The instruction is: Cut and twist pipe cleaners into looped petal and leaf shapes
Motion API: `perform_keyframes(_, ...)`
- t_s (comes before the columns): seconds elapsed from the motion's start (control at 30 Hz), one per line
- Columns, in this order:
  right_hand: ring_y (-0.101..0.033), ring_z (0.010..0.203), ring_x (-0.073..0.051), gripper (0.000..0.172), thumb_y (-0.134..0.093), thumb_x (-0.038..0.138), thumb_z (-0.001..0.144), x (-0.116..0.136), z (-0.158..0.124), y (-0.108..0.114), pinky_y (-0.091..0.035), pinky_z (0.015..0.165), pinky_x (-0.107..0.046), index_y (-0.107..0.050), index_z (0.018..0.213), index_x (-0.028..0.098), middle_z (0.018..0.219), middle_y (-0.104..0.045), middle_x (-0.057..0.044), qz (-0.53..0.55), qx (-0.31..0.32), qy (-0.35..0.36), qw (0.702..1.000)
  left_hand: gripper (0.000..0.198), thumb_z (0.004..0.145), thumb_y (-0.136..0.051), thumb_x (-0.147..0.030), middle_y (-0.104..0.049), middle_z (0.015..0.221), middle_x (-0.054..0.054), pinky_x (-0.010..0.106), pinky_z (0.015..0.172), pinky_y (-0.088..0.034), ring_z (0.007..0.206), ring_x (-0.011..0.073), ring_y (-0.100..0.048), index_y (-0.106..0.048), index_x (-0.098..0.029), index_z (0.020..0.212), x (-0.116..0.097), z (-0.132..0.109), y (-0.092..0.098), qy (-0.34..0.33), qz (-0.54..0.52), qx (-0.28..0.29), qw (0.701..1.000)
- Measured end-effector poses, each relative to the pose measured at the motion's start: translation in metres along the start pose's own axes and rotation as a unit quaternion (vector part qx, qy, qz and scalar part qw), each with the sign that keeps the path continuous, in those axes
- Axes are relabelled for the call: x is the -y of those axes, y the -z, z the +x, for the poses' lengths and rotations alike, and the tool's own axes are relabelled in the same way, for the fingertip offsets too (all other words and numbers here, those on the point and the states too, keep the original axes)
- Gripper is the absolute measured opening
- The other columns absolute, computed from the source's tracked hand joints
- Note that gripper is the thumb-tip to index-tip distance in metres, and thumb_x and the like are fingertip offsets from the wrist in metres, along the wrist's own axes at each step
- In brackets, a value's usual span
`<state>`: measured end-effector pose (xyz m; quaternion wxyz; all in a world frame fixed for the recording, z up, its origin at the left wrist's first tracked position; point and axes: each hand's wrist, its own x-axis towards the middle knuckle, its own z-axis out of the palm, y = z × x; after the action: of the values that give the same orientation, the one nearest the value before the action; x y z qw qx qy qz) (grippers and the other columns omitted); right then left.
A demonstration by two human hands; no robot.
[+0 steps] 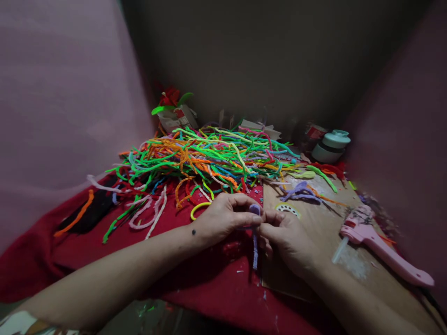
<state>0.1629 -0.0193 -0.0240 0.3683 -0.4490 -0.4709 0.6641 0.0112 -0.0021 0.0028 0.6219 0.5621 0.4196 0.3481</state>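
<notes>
A purple pipe cleaner (255,251) is pinched between my two hands, its upper part bent into a loop and its tail hanging down. My left hand (226,215) grips it from the left with thumb and forefinger. From the right, my right hand (284,232) closes on it at the same spot, fingertips meeting the left ones. Just behind the right hand lies a white disc with holes (287,210). A bent purple pipe-cleaner piece (302,191) rests on the board farther back. A yellow ring (196,211) shows beside my left hand.
A large heap of coloured pipe cleaners (209,156) spreads across the red cloth (146,265). On the brown board (314,221) at the right lies a pink glue gun (387,251). A jar with a teal lid (331,145) stands at the back right. Pink walls flank both sides.
</notes>
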Motion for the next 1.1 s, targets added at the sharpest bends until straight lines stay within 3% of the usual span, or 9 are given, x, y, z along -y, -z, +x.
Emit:
perform_keyframes(0.1, -0.033, 0.034, -0.005, 0.005, -0.058, 0.018, 0.063, 0.000, -0.002, 0.000, -0.023, 0.035, -0.019, -0.056, 0.060, 0.015, 0.041, -0.046, 0.006, -0.011, 0.027, -0.004, 1.000, 0.007, 0.063, -0.066, -0.016, -0.059, 0.063, 0.000, 0.019, 0.059, -0.038, 0.060, 0.0079, -0.050, -0.064, -0.010, 0.067, -0.003, -0.001, -0.001, 0.009, 0.029, -0.010, 0.999)
perform_keyframes(0.23, -0.027, 0.032, -0.004, 0.015, -0.063, 0.029, 0.067, -0.001, -0.003, 0.000, -0.019, 0.033, -0.018, -0.059, 0.065, 0.014, 0.039, -0.039, 0.008, 0.022, 0.031, -0.022, 0.999, 0.008, 0.063, -0.066, -0.017, -0.054, 0.057, -0.003, 0.017, 0.052, -0.034, 0.053, 0.0053, -0.045, -0.062, -0.010, 0.062, -0.001, -0.002, -0.002, 0.015, 0.017, -0.016, 1.000)
perform_keyframes(0.37, -0.027, 0.032, -0.003, 0.020, -0.067, 0.028, 0.066, -0.002, 0.001, 0.002, -0.019, 0.032, -0.018, -0.055, 0.058, 0.015, 0.040, -0.039, 0.008, 0.081, 0.022, -0.007, 0.996, 0.017, 0.068, -0.065, -0.027, -0.055, 0.065, -0.002, 0.018, 0.052, -0.036, 0.055, 0.0057, -0.046, -0.061, -0.012, 0.076, 0.002, 0.000, 0.001, 0.010, -0.012, -0.002, 1.000)
perform_keyframes(0.47, -0.034, 0.035, -0.004, 0.016, -0.069, 0.027, 0.066, -0.001, 0.005, 0.004, -0.026, 0.034, -0.017, -0.058, 0.064, 0.014, 0.045, -0.045, 0.007, 0.140, -0.016, 0.025, 0.990, 0.029, 0.072, -0.063, -0.035, -0.057, 0.070, 0.000, 0.018, 0.051, -0.036, 0.055, 0.0058, -0.047, -0.059, -0.012, 0.089, 0.005, 0.002, 0.006, 0.014, -0.030, 0.005, 0.999)
perform_keyframes(0.57, -0.046, 0.043, -0.008, 0.016, -0.070, 0.026, 0.064, 0.000, 0.007, 0.005, -0.037, 0.038, -0.018, -0.060, 0.068, 0.014, 0.054, -0.055, 0.003, 0.166, -0.044, 0.040, 0.984, 0.029, 0.072, -0.063, -0.036, -0.059, 0.069, 0.001, 0.018, 0.047, -0.032, 0.051, 0.0050, -0.046, -0.059, -0.011, 0.085, 0.008, 0.005, 0.006, 0.045, -0.042, 0.039, 0.997)
perform_keyframes(0.63, -0.050, 0.045, -0.010, 0.016, -0.069, 0.027, 0.065, -0.001, 0.008, 0.006, -0.041, 0.040, -0.020, -0.059, 0.066, 0.015, 0.055, -0.057, 0.001, 0.158, -0.044, 0.041, 0.986, 0.024, 0.070, -0.065, -0.032, -0.061, 0.069, 0.003, 0.017, 0.046, -0.029, 0.052, 0.0053, -0.048, -0.058, -0.011, 0.080, 0.009, 0.005, 0.003, 0.060, -0.045, 0.050, 0.996)
perform_keyframes(0.77, -0.051, 0.046, -0.011, 0.016, -0.064, 0.029, 0.070, -0.001, 0.006, 0.006, -0.040, 0.042, -0.021, -0.058, 0.066, 0.015, 0.054, -0.057, 0.000, 0.095, -0.043, 0.052, 0.993, 0.016, 0.071, -0.064, -0.024, -0.058, 0.060, -0.001, 0.015, 0.043, -0.028, 0.047, 0.0037, -0.046, -0.056, -0.011, 0.077, 0.006, 0.005, -0.003, 0.046, -0.014, 0.010, 0.999)
perform_keyframes(0.97, -0.044, 0.037, -0.008, 0.019, -0.063, 0.032, 0.070, 0.010, 0.000, 0.005, -0.033, 0.039, -0.019, -0.058, 0.064, 0.015, 0.042, -0.052, 0.003, -0.046, -0.114, 0.063, 0.990, 0.014, 0.075, -0.058, -0.024, -0.054, 0.055, -0.004, 0.015, 0.040, -0.033, 0.041, 0.0042, -0.045, -0.054, -0.013, 0.083, 0.002, 0.003, -0.005, 0.031, 0.032, -0.016, 0.999)
perform_keyframes(1.1, -0.045, 0.034, -0.008, 0.022, -0.064, 0.034, 0.069, 0.009, 0.001, 0.006, -0.031, 0.034, -0.018, -0.057, 0.062, 0.015, 0.044, -0.053, 0.003, -0.027, -0.103, 0.033, 0.994, 0.007, 0.077, -0.054, -0.019, -0.055, 0.059, -0.004, 0.015, 0.045, -0.039, 0.047, 0.0048, -0.049, -0.056, -0.013, 0.080, 0.006, 0.001, -0.006, -0.028, 0.104, -0.028, 0.994)
